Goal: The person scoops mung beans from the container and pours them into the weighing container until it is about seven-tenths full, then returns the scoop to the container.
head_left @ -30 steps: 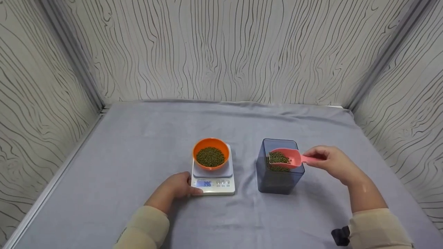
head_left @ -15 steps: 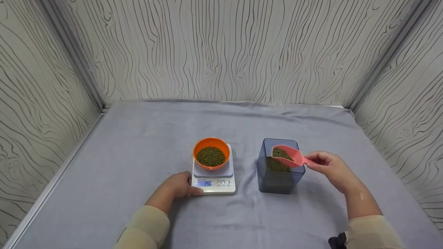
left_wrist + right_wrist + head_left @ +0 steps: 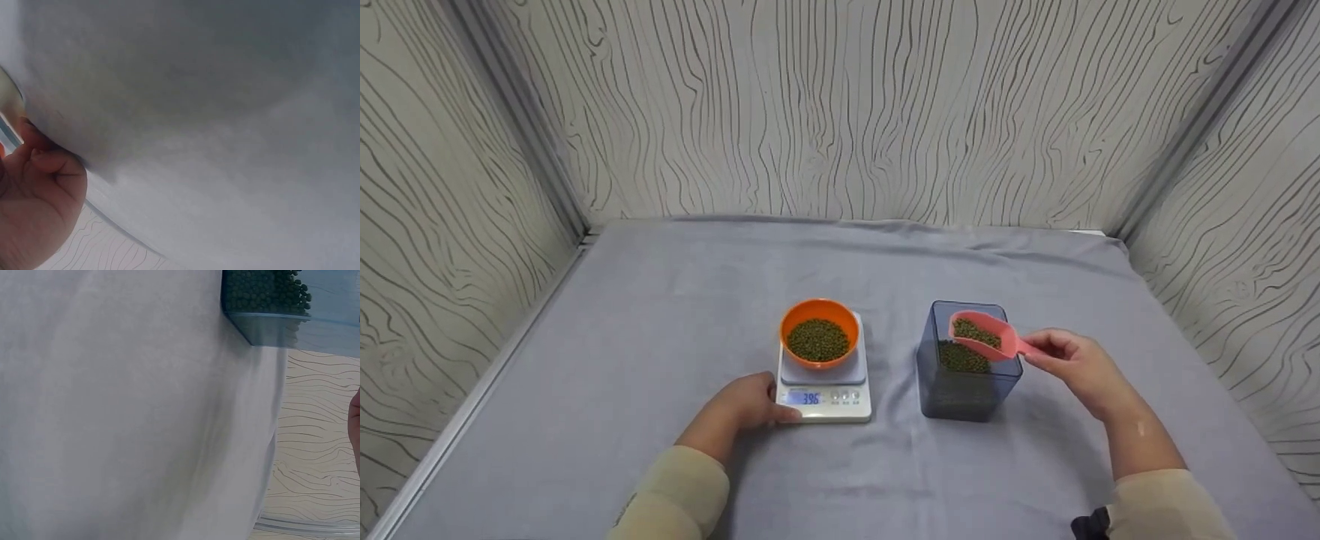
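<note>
My right hand (image 3: 1069, 367) pinches the handle of a pink scoop (image 3: 1006, 345) between thumb and fingers. Small green mung beans (image 3: 975, 333) lie in the scoop, which hangs over the mouth of a clear blue-grey square container (image 3: 960, 397). More beans (image 3: 250, 295) fill the lower part of that container. My left hand (image 3: 750, 401) grips the left front corner of a white kitchen scale (image 3: 847, 411), thumb on top beside the lit display. On the scale's platform sits an orange bowl (image 3: 819, 306) with mung beans in it. Only part of the left hand (image 3: 42, 197) shows in the left wrist view.
A grey cloth (image 3: 675, 300) with some creases covers the table. White wood-patterned panels (image 3: 840, 112) rise behind and at both sides. The container stands to the right of the scale, with a strip of cloth between them.
The scoop has lifted and tilted slightly, its tip rising off the beans in the container. My right hand has shifted a little; the left hand, scale and bowl stay nearly as they were.
</note>
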A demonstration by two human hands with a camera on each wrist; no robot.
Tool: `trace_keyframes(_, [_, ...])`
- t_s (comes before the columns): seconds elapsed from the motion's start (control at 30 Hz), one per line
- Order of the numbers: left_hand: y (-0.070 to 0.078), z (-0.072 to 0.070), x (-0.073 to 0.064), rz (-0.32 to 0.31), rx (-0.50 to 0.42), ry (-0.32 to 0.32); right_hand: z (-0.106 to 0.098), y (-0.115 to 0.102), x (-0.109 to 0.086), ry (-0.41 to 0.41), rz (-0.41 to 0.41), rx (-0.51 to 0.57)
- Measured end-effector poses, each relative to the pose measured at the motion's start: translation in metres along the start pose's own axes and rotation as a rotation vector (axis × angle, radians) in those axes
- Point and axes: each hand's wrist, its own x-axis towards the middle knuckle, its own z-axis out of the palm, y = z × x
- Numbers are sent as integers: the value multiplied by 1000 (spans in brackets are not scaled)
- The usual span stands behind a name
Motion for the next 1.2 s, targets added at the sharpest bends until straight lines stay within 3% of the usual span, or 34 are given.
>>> trace_keyframes(0.37, [0, -1, 0, 10, 2, 4, 8, -36, 10, 83, -65, -76])
trace_keyframes(0.5, [0, -1, 0, 7, 9, 10, 23, -57, 17, 105, -38, -144])
trace_keyframes(0.7, [-1, 0, 1, -1, 12, 6, 54, -82, 23, 65, 44, -228])
trace_keyframes(0.8, [-1, 0, 1, -7, 9, 8, 70, -90, 27, 49, 37, -272])
trace_keyframes(0.93, [-1, 1, 0, -9, 3, 11, 90, -97, 33, 49, -40, -340])
trace_keyframes(1.2, [-2, 0, 1, 20, 29, 12, 123, -108, 41, 96, -302, -494])
